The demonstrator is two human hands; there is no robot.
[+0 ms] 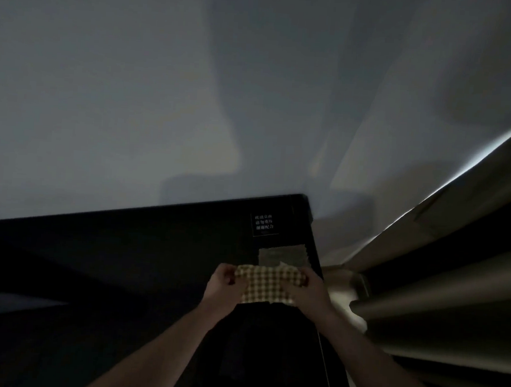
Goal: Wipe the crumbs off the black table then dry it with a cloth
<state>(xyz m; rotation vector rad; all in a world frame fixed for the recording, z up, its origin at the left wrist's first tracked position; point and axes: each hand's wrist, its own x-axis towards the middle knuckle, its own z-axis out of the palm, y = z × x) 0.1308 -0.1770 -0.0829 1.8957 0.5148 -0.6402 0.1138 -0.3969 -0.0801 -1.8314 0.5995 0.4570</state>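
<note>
The black table (124, 260) fills the lower left of the dim head view, its far right corner near the wall. A yellow-and-white checked cloth (268, 287) hangs stretched above the table's right end. My left hand (221, 284) pinches its upper left corner and my right hand (311, 286) grips its upper right corner. Behind the cloth a second, greyish cloth (283, 256) lies flat on the table. No crumbs can be made out in the dark.
A small black sign with white characters (264, 225) stands at the table's far right corner. A pale wall (195, 85) rises behind. Heavy curtains (452, 280) hang close to the table's right edge.
</note>
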